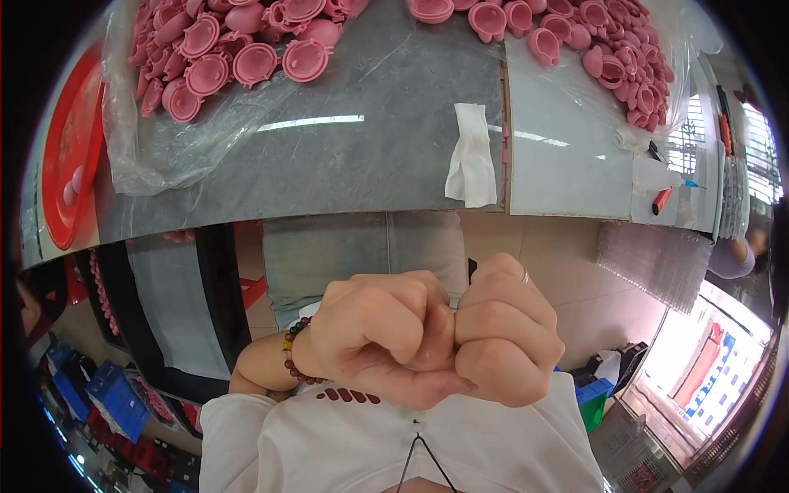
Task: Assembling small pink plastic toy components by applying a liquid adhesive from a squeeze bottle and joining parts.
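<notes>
Bare left hand (370, 329) meets bare right hand (508, 333), fingers curled tight, anything pinched impossible to tell; hollow, rounded pink pieces (255, 63) crowd the grey marbled tabletop (370, 160).

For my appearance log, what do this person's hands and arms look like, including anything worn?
The left hand and right hand are ungloved. A bracelet of round dark-red and yellow beads circles the left wrist; the right hand wears a thin silvery ring. The white sleeve leaves the left forearm bare.
</notes>
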`<state>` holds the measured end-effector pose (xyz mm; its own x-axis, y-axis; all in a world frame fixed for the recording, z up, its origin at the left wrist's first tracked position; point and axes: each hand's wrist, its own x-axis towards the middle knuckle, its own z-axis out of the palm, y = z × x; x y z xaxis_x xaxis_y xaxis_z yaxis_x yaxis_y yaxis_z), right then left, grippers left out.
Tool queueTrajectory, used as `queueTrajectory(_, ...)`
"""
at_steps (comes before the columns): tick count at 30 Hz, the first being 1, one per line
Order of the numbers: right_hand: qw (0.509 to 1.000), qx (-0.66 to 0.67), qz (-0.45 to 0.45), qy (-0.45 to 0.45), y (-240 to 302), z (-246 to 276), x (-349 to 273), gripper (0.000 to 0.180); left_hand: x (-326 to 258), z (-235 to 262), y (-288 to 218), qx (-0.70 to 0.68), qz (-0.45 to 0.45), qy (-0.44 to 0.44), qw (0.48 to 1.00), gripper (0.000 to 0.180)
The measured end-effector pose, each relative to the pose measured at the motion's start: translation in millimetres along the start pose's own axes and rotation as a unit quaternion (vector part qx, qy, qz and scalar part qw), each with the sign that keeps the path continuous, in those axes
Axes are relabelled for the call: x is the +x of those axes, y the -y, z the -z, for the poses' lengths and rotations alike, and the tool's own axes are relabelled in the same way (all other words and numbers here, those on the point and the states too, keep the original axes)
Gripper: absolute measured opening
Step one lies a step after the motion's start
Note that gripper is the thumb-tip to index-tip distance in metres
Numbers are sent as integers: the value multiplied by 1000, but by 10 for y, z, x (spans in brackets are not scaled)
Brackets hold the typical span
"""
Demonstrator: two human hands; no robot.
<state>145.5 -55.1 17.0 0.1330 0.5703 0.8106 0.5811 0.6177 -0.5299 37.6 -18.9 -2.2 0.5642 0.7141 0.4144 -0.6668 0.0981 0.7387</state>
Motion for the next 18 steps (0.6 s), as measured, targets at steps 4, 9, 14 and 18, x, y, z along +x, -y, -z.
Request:
queueTrajectory(4, 1000, 4, 2, 20, -4, 27, 1, 28, 26, 13, -22, -11, 18, 28, 999, 40)
queueTrajectory(9, 1000, -2, 2, 8, -10, 22, -14, 23, -14, 20, 7, 3, -11, 15, 1000, 37)
queueTrajectory(14, 1000, 5, -2, 16, -11, 39, -3, 18, 34, 13, -16, 1, 8, 19, 1000, 37)
queueTrajectory(18, 999, 1, -2, 33, -23, 58, -18, 12, 38, 17, -10, 19, -5, 37, 999, 35)
